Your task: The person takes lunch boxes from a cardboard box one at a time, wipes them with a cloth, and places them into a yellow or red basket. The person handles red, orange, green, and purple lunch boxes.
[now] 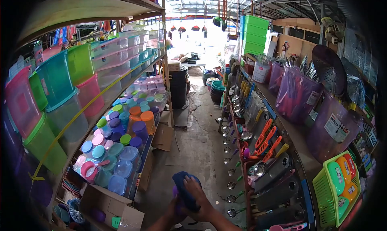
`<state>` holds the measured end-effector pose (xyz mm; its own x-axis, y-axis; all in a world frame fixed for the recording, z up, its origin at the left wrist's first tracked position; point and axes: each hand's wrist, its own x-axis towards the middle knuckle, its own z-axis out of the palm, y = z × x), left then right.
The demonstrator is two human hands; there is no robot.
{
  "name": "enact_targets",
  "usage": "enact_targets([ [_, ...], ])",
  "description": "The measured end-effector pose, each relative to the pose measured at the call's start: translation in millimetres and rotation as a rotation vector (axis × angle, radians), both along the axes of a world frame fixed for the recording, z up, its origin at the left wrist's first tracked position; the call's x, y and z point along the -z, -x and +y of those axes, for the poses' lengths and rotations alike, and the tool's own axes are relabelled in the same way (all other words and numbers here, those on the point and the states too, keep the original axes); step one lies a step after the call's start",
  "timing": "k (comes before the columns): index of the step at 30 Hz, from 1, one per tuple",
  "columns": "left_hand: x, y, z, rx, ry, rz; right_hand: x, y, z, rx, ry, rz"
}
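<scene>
At the bottom centre, a dark blue cloth (182, 182) lies against a purple object (177, 203), whose shape is mostly hidden. My right hand (196, 194) rests over the cloth, its fingers spread along the upper side. Below and to the left, my left hand (171, 215) is wrapped round the purple object, with its fingers largely hidden by the object and the cloth. Both hands are close together above the aisle floor.
Shelves of lidded jars (140, 128) and plastic bins (56, 78) line the left. An open cardboard box (109, 203) stands low at left. Ladles (231, 198), purple tubs (298, 92) and a green basket (326, 203) line the right. The aisle floor (193, 146) runs between.
</scene>
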<state>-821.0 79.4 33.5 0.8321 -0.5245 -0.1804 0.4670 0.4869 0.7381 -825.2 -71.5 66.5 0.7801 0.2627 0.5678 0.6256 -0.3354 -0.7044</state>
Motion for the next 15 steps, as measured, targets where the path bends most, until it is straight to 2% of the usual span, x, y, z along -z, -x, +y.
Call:
enact_targets([
  [3,-1,-8,-1,0.001,0.046,-0.038,-7,11,11,0.083,-0.027,-0.004],
  [5,6,-17,-3,-0.037,0.261,0.057,-4,20,13,0.151,0.015,0.024],
  [8,-8,-28,-1,-0.014,0.261,0.074,8,32,16,0.211,-0.054,0.055],
  [12,6,-59,-6,-0.040,0.297,0.082,20,47,-1,0.294,-0.175,0.077],
  [14,7,-67,-8,0.005,0.208,0.033,11,60,-5,0.509,-0.339,0.207],
  [15,10,-69,-10,0.038,0.209,0.044,7,66,-11,0.557,-0.279,0.184],
])
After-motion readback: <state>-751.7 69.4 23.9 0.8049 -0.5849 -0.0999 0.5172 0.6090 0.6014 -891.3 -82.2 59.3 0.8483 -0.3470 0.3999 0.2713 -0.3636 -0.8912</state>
